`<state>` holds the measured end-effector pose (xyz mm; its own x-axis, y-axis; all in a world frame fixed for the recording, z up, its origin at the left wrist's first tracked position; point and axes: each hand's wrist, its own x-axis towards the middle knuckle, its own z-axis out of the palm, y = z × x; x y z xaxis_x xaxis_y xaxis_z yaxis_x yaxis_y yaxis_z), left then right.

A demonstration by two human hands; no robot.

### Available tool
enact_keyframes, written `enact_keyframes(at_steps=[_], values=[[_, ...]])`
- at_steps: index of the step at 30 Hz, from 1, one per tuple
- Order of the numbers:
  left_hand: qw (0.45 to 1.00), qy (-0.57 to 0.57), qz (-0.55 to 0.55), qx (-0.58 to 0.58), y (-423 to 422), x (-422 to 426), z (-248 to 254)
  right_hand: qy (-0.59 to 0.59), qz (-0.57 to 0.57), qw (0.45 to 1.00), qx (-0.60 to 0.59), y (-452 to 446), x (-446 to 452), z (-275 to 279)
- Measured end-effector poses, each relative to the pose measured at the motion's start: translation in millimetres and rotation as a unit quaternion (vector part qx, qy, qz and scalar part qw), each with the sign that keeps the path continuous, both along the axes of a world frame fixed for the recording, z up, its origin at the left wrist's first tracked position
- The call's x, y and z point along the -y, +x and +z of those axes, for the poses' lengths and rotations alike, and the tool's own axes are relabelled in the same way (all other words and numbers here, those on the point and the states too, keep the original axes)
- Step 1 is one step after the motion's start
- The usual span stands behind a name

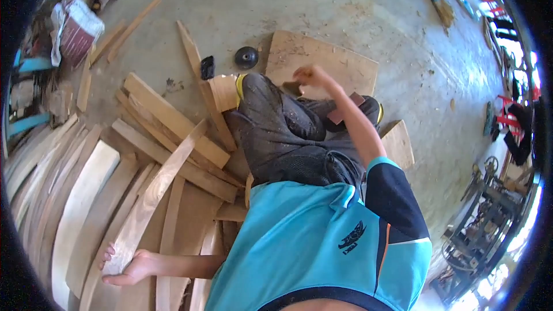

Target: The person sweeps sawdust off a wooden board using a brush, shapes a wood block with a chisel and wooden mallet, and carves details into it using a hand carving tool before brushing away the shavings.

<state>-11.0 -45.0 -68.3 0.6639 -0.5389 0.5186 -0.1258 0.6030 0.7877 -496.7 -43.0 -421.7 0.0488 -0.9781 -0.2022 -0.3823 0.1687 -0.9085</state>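
My left hand (131,266) is wrapped round the near end of a long, slightly curved wooden plank (156,193), which slants away to the upper right over other boards. Above my lap, my right hand (311,75) has its fingers curled in. A small dark brown piece (292,88) shows just below those fingers; whether they grip it is not clear. Two reddish-brown flat pieces that look like sandpaper, one larger (336,116) and one smaller (357,99), lie by my right leg, under my forearm.
A wide board (322,60) with shavings lies on the floor before my legs. Beside it are a black disc (246,57) and a small black object (207,67). Stacked curved planks (86,201) fill the left. Dark metal machinery (481,224) stands at right.
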Motion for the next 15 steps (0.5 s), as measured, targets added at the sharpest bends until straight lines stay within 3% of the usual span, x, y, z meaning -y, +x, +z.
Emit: enact_keyframes(at_steps=[1,3,4,5,6,7,8,10,11,12,13,14,15], values=[[0.999,0.010,0.042,0.024,-7.4,1.4,1.4,-0.021,-0.090,0.995,-0.026,-10.2,5.2,0.7],[1.000,0.007,-0.006,0.014,14.9,-2.8,-4.9,-0.048,-0.286,0.956,-0.050,-20.0,14.5,27.2],[0.997,0.023,-0.024,0.067,24.3,-3.8,-16.2,-0.160,-0.308,0.915,-0.204,-29.8,19.6,21.1],[0.991,0.040,-0.034,0.123,29.9,-4.1,-26.3,-0.211,-0.339,0.884,-0.243,-32.8,21.0,18.6],[0.906,0.050,0.098,0.408,4.0,3.2,-35.9,-0.172,-0.342,0.901,-0.206,-33.5,24.6,17.4],[0.986,0.062,-0.011,0.156,14.3,7.2,-57.6,-0.128,-0.341,0.916,-0.171,-26.7,28.4,18.6],[0.988,0.059,-0.030,0.141,12.6,10.8,-71.2,-0.131,-0.321,0.925,-0.155,-9.8,32.2,26.8],[0.989,0.074,-0.123,-0.037,21.3,11.9,-72.2,0.004,-0.033,0.984,-0.176,6.3,28.9,48.5],[0.991,0.071,-0.110,-0.040,21.0,12.9,-73.5,-0.001,-0.021,0.984,-0.178,5.6,31.7,48.7],[0.989,0.065,-0.124,-0.046,23.8,10.8,-71.0,0.100,0.005,0.995,-0.019,8.7,31.2,46.3],[0.986,0.064,-0.142,-0.052,27.2,5.6,-65.2,0.205,0.026,0.968,0.139,8.5,25.6,41.4],[0.991,0.066,-0.109,-0.051,30.7,1.5,-57.4,0.148,0.093,0.983,0.060,-21.3,27.6,-8.4],[0.992,0.062,-0.101,-0.052,35.2,-4.9,-49.3,0.110,-0.021,0.989,0.101,-30.1,25.2,-1.6]])
